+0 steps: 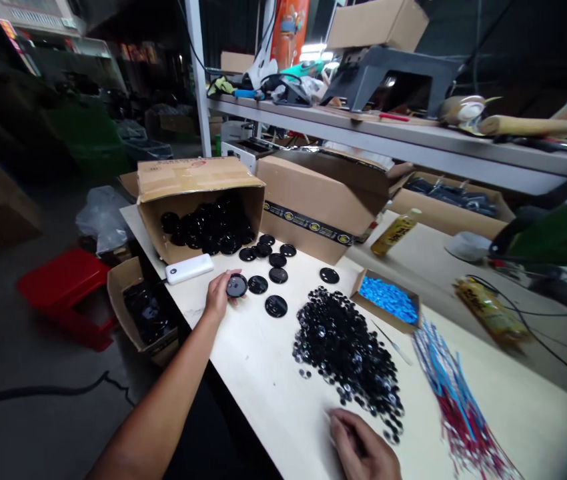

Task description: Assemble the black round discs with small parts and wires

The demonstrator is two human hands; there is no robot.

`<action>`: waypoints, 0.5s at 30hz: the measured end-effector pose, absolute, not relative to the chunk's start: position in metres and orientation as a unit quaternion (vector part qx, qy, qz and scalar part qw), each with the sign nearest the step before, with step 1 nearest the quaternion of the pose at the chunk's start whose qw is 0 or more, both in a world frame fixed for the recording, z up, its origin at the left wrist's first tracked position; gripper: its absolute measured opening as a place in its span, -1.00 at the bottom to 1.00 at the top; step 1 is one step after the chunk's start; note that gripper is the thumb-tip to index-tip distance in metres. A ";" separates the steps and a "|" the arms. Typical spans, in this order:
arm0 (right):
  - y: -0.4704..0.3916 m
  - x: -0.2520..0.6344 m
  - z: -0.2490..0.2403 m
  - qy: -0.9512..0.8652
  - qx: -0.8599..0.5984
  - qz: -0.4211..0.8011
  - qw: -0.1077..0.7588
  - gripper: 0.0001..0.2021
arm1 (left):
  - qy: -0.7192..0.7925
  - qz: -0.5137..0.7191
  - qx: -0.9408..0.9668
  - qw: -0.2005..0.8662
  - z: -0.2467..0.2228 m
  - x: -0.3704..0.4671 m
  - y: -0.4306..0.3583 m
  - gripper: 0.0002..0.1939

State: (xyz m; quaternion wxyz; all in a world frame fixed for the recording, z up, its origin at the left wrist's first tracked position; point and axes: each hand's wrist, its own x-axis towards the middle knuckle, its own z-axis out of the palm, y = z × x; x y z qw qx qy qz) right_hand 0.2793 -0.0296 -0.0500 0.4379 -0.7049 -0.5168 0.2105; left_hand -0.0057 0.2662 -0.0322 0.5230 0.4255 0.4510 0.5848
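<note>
My left hand (218, 297) grips a round black plastic disc (236, 285) by its edge, just above the table's left side. Several more black discs (276, 306) lie flat to the right of it and behind. At the bottom of the view my right hand (361, 445) is curled with thumb and fingers together; what it pinches, if anything, is too blurred to name. Beyond that hand spreads a large heap of small round black parts (346, 347). A thin pointed tool (392, 343) lies along the heap's right side.
An open carton (201, 175) on its side holds many black discs. A white power bank (189, 269) lies before it. Blue small parts (388, 299) fill a shallow box; red and blue wires (456, 393) lie at right. A bottle (396, 232) stands behind, under a shelf (388, 127).
</note>
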 end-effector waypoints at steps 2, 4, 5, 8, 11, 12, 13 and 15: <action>-0.029 0.277 -0.046 -0.530 -0.699 0.203 0.435 -0.61 | 0.450 0.590 0.422 0.521 -0.032 -0.006 0.266 -0.39; -0.029 0.274 -0.043 -0.539 -0.694 0.197 0.434 -0.65 | 0.448 0.591 0.421 0.522 -0.032 -0.007 0.266 -0.39; -0.029 0.273 -0.041 -0.542 -0.693 0.194 0.435 -0.66 | 0.447 0.591 0.420 0.524 -0.032 -0.007 0.266 -0.39; -0.028 0.271 -0.037 -0.547 -0.691 0.189 0.434 -0.66 | 0.445 0.587 0.420 0.530 -0.032 -0.008 0.266 -0.42; -0.027 0.271 -0.037 -0.542 -0.695 0.186 0.434 -0.66 | 0.445 0.583 0.419 0.535 -0.033 -0.008 0.265 -0.44; -0.027 0.272 -0.039 -0.539 -0.697 0.185 0.435 -0.66 | 0.444 0.583 0.419 0.536 -0.033 -0.008 0.265 -0.44; -0.027 0.273 -0.043 -0.535 -0.700 0.187 0.435 -0.66 | 0.444 0.582 0.419 0.537 -0.033 -0.008 0.265 -0.45; -0.027 0.274 -0.053 -0.520 -0.707 0.196 0.437 -0.67 | 0.445 0.583 0.418 0.537 -0.032 -0.007 0.264 -0.46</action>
